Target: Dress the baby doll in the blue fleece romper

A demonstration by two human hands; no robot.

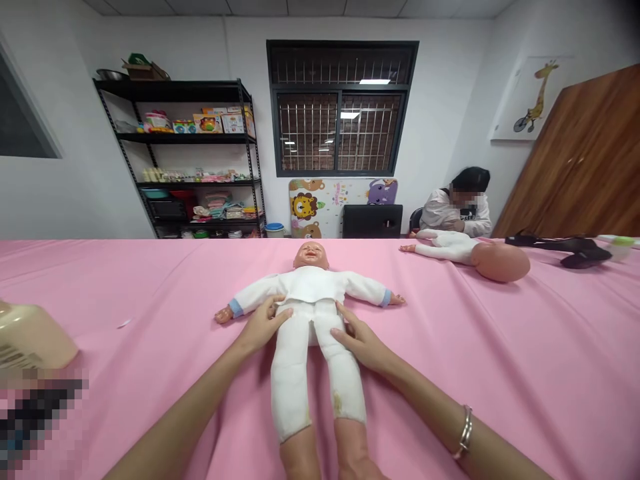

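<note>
A baby doll lies on its back in front of me, head away from me and arms spread. It wears a white top with blue cuffs. White cloth covers its hips and legs down to the shins, with a yellowish stain near one knee. My left hand is closed around the doll's hip on the left, thumb on the front and fingers by the top's hem. On the other side my right hand grips the opposite hip in the same way, with some fingertips at the hem. The undersides of both hands are hidden.
A pink cloth covers the table. A cream bottle is at the left. Another doll and a black strap-like item lie far right, near a seated person. Behind stand a shelf rack and a wooden cabinet.
</note>
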